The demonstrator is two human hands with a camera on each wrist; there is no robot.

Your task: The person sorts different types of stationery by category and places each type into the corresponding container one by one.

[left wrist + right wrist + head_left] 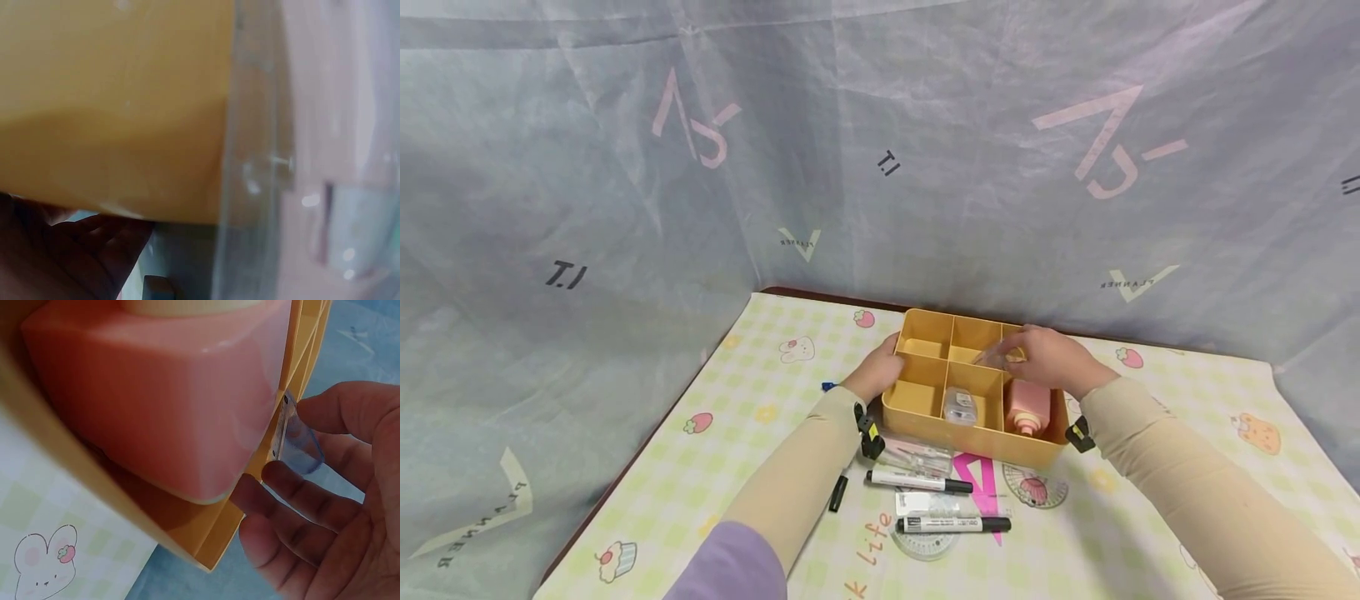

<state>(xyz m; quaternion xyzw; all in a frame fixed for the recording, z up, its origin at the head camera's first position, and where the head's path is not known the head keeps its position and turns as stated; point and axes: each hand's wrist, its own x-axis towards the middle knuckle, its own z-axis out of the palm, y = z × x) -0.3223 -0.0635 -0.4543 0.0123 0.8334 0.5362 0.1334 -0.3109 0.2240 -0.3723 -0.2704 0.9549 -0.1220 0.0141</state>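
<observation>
A yellow organizer box (970,436) with several compartments stands on the table. My left hand (877,369) grips its left end; in the left wrist view the fingers (103,247) reach along the lower edge of the yellow wall. My right hand (1051,358) is over the back right compartments. Between its thumb and fingers it pinches a clear plastic piece (301,447) with a rounded edge, close to the box wall. A pink bottle (1030,402) lies in the front right compartment, near the right wrist. The front middle compartment holds a small clear case (960,406).
Before the box lie a clear package (917,457), two markers (917,481), a clear ruler (947,505), a protractor (927,544), a pink triangular shape (977,472) and a black-ended item (838,493). A small blue thing (828,387) is left of the box. Grey fabric (880,208) hangs behind.
</observation>
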